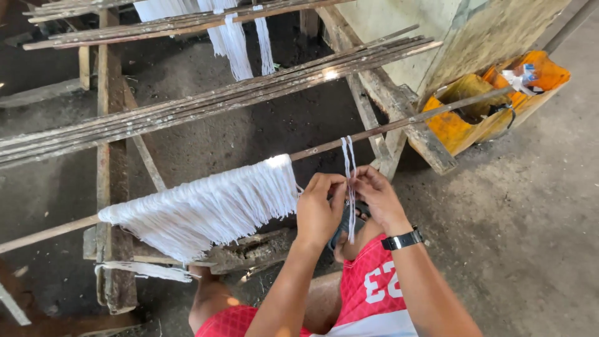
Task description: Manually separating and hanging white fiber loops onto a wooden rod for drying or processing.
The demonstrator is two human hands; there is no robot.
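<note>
Head view looks down at a person's two bare hands working on white string. A long thin wooden stick [399, 123] runs across the middle, from low on the left up to the right. A thick bunch of white cotton strings [206, 209] hangs over this stick like a fringe, on the left side of the hands. Just to the right of that bunch, one thin white loop of string [347, 156] hangs over the same stick by itself.

Left hand [319, 211] is closed, with the fingers curled in and the fingertips pinching the thin loop below the stick. Right hand [378, 198] is closed too, and its fingers pinch the same loop from the right side. Both hands touch each other at the fingertips. The loose end of the loop hangs down between the hands, near the knees. The right wrist wears a black wristwatch [402, 239].

Red shorts [368, 293] show at the near edge.

Farther away, a row of thin dark wooden sticks [212, 103] lies side by side on a rough wooden frame [111, 156]. More white strings [232, 37] hang from sticks at the far top. At the far right, an orange plastic tub [462, 128] sits on the grey floor [536, 218].
</note>
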